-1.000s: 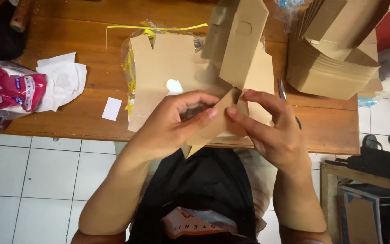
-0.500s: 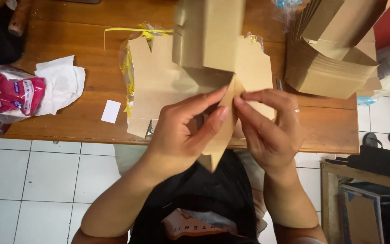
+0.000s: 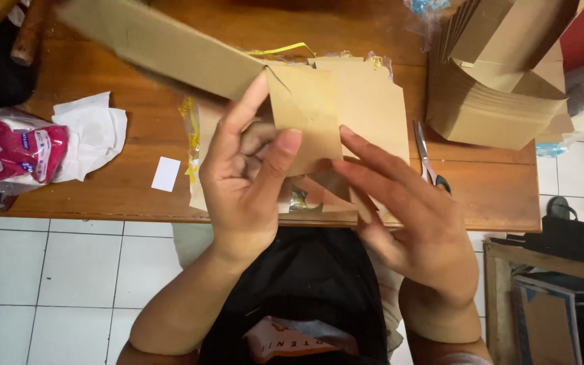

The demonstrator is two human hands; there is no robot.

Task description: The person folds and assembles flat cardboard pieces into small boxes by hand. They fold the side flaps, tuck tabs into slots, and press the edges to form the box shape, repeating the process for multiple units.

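Observation:
My left hand (image 3: 245, 182) grips a brown cardboard box blank (image 3: 190, 57) by its near end, thumb on the square flap (image 3: 305, 115). The long folded body of the blank stretches up and left across the wooden table (image 3: 103, 81) and is blurred. My right hand (image 3: 407, 223) is just right of the flap with fingers spread, its fingertips touching the flap's lower right edge. Beneath both hands lies a stack of flat cardboard blanks in clear plastic (image 3: 370, 101).
A pile of folded cardboard boxes (image 3: 501, 88) stands at the table's right end. Scissors (image 3: 430, 162) lie beside the flat stack. A white slip of paper (image 3: 165, 174), crumpled white paper (image 3: 92, 132) and a red-and-white plastic bag (image 3: 11, 149) sit at left. White tiled floor lies below.
The cardboard blank has swung from upright to lying toward the upper left. My hands have moved apart, and the right hand's fingers have spread out.

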